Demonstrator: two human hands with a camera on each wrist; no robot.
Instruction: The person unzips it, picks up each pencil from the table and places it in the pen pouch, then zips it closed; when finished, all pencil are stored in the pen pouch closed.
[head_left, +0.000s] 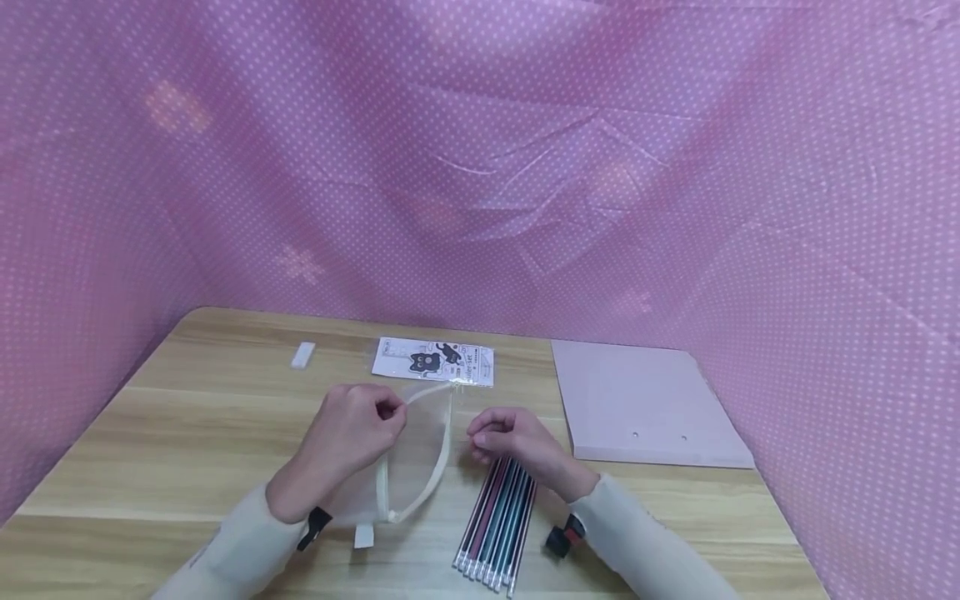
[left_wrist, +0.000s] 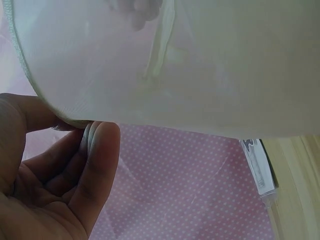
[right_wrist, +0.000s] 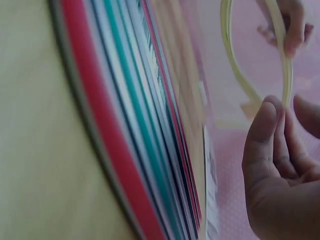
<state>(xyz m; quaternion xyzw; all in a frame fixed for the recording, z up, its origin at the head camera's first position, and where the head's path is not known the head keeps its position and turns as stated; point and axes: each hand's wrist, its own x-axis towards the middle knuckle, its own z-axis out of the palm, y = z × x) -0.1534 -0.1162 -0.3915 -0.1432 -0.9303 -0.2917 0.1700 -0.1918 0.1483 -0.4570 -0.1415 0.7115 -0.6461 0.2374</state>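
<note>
A translucent pouch [head_left: 420, 450] with a cream zip edge stands with its mouth gaping toward the right. My left hand [head_left: 362, 427] pinches the edge of the pouch between thumb and fingertips, seen closely in the left wrist view at the piped edge [left_wrist: 30, 75]. My right hand [head_left: 517, 442] is just right of the mouth, its fingers loosely bent with nothing between them. Below that hand lies a row of striped pencils [head_left: 495, 525] in red, green and dark tones, side by side, their far ends hidden by the hand.
Behind the pouch lies a ruler set packet [head_left: 433, 362] with black cat drawings. A small white block [head_left: 303, 355] sits farther left. The pale pink folder [head_left: 645, 400] covers the table's right part. Pink dotted cloth [head_left: 480, 167] surrounds the wooden table [head_left: 187, 433].
</note>
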